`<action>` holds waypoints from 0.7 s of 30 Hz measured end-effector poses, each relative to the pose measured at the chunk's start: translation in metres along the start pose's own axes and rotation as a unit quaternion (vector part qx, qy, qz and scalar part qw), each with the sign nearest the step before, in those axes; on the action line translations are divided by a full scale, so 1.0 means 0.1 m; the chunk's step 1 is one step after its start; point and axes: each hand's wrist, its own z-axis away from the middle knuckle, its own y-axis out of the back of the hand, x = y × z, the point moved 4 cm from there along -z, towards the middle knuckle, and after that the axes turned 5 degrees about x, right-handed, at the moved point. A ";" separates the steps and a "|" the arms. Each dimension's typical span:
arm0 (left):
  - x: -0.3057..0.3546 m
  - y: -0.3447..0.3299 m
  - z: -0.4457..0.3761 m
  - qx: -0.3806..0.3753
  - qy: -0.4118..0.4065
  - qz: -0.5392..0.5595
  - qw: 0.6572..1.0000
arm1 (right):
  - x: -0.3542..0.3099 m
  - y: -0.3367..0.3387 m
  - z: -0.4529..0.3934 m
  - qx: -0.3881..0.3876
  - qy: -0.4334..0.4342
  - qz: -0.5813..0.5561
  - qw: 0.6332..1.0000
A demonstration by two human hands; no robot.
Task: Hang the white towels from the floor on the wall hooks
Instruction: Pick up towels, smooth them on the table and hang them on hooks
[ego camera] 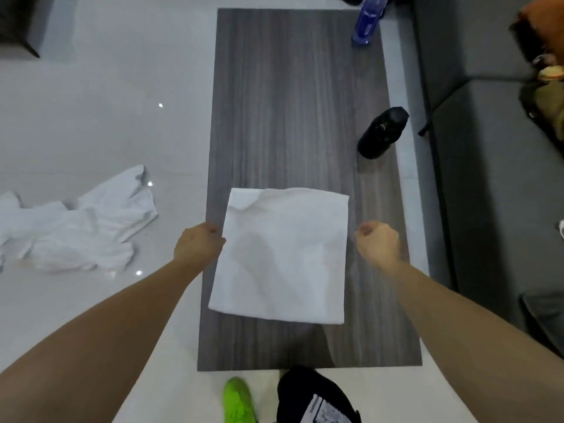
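The pale tiled floor (106, 111) takes up the left of the room, and a long dark wood-grain surface (299, 96) runs away from the person. On the floor to the left lies a crumpled white towel (76, 227), well apart from both hands. A folded white towel (280, 257) lies flat on the near part of the surface, its long axis running away from the person, directly between the two hands. The left hand (198, 245) is nearer, touching the towel's left edge with fingers curled; they seem to pinch that edge, though the fingertips are hidden. The right hand (378, 242) hovers just beside the right edge, fingers curled into a loose fist around nothing. A black bottle (381, 132) and a blue bottle (367, 19) stand farther along. No wall hooks are in view, and the blue bottle is cut off at the top.
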 end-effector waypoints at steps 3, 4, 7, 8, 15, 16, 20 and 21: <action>-0.32 -0.52 0.12 -0.065 0.032 -0.023 0.997 | 0.48 -0.61 0.16 -0.086 -0.057 0.006 0.995; -0.43 -0.69 0.19 -0.086 0.047 -0.027 0.995 | 0.63 -0.81 0.27 -0.118 -0.083 0.007 0.989; -0.69 -1.14 0.42 -0.135 0.083 -0.024 0.987 | 1.04 -1.42 0.68 -0.206 -0.166 -0.016 0.964; -0.75 -1.28 0.50 -0.152 0.092 -0.022 0.984 | 1.09 -1.58 0.84 -0.233 -0.196 -0.049 0.951; -0.89 -2.14 0.89 -0.247 0.395 0.327 0.822 | 1.07 -2.52 1.42 -0.265 -0.467 -0.430 0.726; -0.88 -2.22 0.91 -0.252 0.428 0.376 0.782 | 1.04 -2.60 1.42 -0.243 -0.483 -0.465 0.701; -0.81 -2.36 0.88 -0.219 0.470 0.500 0.694 | 0.88 -2.65 1.38 -0.189 -0.503 -0.533 0.653; -0.78 -2.33 0.86 -0.202 0.471 0.515 0.687 | 0.84 -2.62 1.37 -0.180 -0.502 -0.543 0.649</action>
